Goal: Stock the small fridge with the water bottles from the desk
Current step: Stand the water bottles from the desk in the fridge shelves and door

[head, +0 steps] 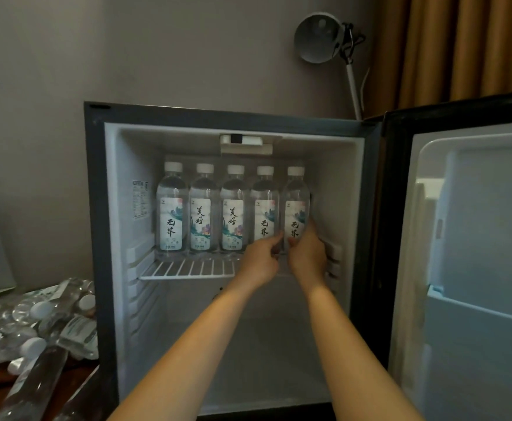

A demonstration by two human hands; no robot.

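Note:
The small fridge (96, 208) stands open with a white wire shelf (188, 268) in its upper half. Several upright water bottles with white caps stand in a row on that shelf. My right hand (308, 253) grips the base of the rightmost bottle (295, 205). My left hand (261, 256) reaches in beside it, its fingers pinching at the base of the same bottle, just right of the neighbouring bottle (264, 202). More water bottles (45, 317) lie in a loose pile on the desk at the lower left.
The fridge door (476, 253) hangs open to the right, with a shelf rail inside. The compartment below the wire shelf holds nothing. A white desk lamp (321, 38) stands behind the fridge before a tan curtain (461, 47).

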